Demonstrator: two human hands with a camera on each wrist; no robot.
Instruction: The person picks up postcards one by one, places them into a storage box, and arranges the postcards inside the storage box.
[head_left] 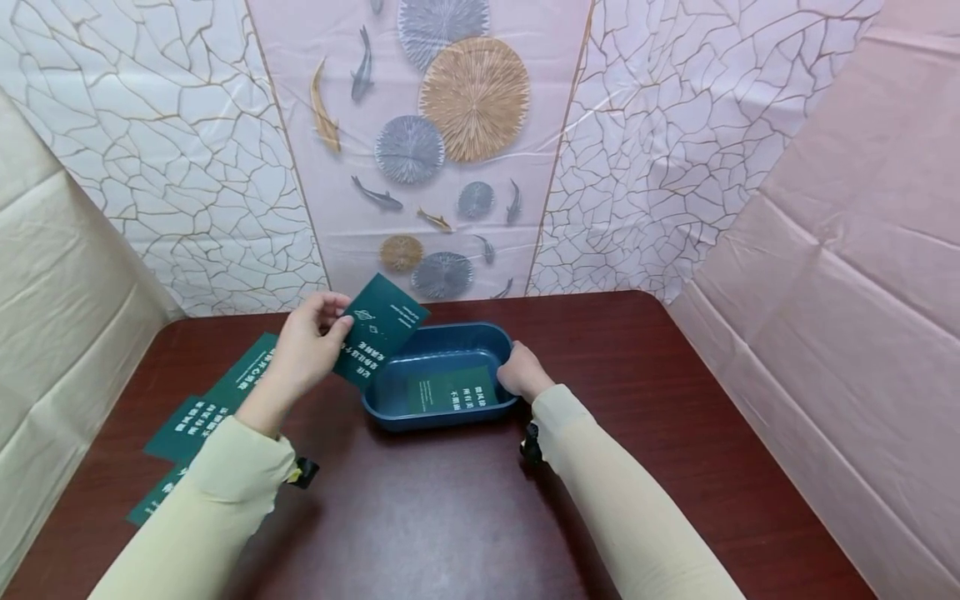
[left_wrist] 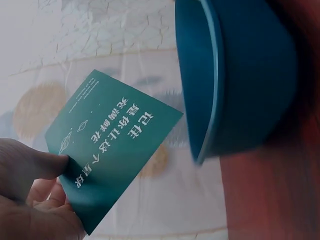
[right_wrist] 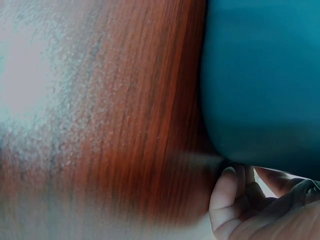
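Note:
A dark green card (head_left: 380, 329) with white print is pinched between the thumb and fingers of my left hand (head_left: 309, 342). It is held tilted above the left end of a blue oval basin (head_left: 438, 421). In the left wrist view the card (left_wrist: 115, 150) stands apart from the basin's rim (left_wrist: 216, 75). My right hand (head_left: 522, 372) grips the basin's right end, its fingers (right_wrist: 225, 192) curled against the outside wall. Inside the basin lies another green card (head_left: 453, 390), printed side up.
Several green cards (head_left: 176, 433) lie overlapping on the dark red-brown table (head_left: 420, 508) at the left, partly hidden by my left arm. Behind the table hangs a patterned cloth (head_left: 420, 208), with pale cloth walls (head_left: 832, 275) at both sides.

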